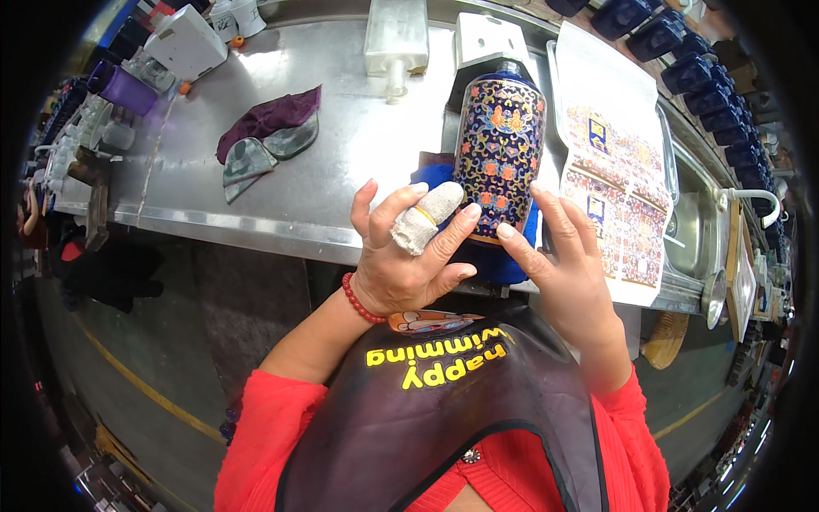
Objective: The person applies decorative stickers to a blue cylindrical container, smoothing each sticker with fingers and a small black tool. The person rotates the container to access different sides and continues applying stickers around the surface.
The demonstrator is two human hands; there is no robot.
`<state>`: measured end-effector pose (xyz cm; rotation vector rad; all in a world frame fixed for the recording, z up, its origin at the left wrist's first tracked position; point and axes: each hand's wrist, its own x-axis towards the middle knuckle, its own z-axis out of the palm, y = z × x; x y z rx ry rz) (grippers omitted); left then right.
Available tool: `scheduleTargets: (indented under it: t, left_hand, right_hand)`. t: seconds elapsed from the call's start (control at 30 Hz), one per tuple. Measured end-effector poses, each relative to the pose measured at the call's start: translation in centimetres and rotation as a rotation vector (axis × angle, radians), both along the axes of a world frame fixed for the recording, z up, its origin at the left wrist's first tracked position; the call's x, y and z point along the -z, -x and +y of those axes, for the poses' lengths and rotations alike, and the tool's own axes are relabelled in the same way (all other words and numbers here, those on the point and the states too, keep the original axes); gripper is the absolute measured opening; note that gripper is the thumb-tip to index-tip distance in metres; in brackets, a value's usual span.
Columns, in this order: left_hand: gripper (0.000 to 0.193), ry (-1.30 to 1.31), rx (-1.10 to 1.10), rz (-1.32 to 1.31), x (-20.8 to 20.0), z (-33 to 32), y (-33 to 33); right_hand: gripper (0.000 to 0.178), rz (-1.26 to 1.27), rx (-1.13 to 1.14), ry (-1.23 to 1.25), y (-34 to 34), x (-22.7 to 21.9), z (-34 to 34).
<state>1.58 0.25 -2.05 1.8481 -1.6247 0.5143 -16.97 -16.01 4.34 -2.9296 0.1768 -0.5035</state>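
Note:
A dark blue bottle [502,154] with a dense floral pattern in orange, yellow and pale blue lies on its side, neck pointing away from me. Blue cloth [503,271] shows beneath its near end. My left hand [408,256] is at the bottle's lower left, fingers spread, with its fingertips at the edge. A greyish cloth finger cover [426,219] wraps one of its fingers. On the other side, my right hand [570,256] has its fingers stretched apart, thumb tip at the bottle's near end and index fingertip by its right side.
Printed pattern sheets [621,205] lie right of the bottle, before a sink [689,226]. A white block [490,38] stands behind the bottle neck, next to a clear bottle [397,43]. Rubber scrapers [273,154] with purple cloth lie at left. Several blue bottles [623,15] line the far right.

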Motion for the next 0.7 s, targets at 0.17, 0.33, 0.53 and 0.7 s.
scheduleTargets:
  t: [0.17,0.33,0.53,0.7]
  left_hand:
    - [0.054,0.027,0.009,0.038,0.2,-0.2,0.1]
    - [0.054,0.038,0.009,0.049,0.3,-0.2,0.1]
    - [0.054,0.050,0.018,0.055,0.5,-0.1,0.1]
    - [0.049,0.103,0.064,0.044,0.2,-0.1,0.5]
  right_hand:
    - [0.061,0.009,0.027,0.008,0.1,0.4,0.2]
    - [0.061,0.018,0.029,0.024,-0.3,0.3,0.3]
    - [0.061,0.019,0.038,0.031,-0.2,0.2,0.4]
    - [0.063,-0.155,0.126,-0.070,-0.2,1.2,0.1]
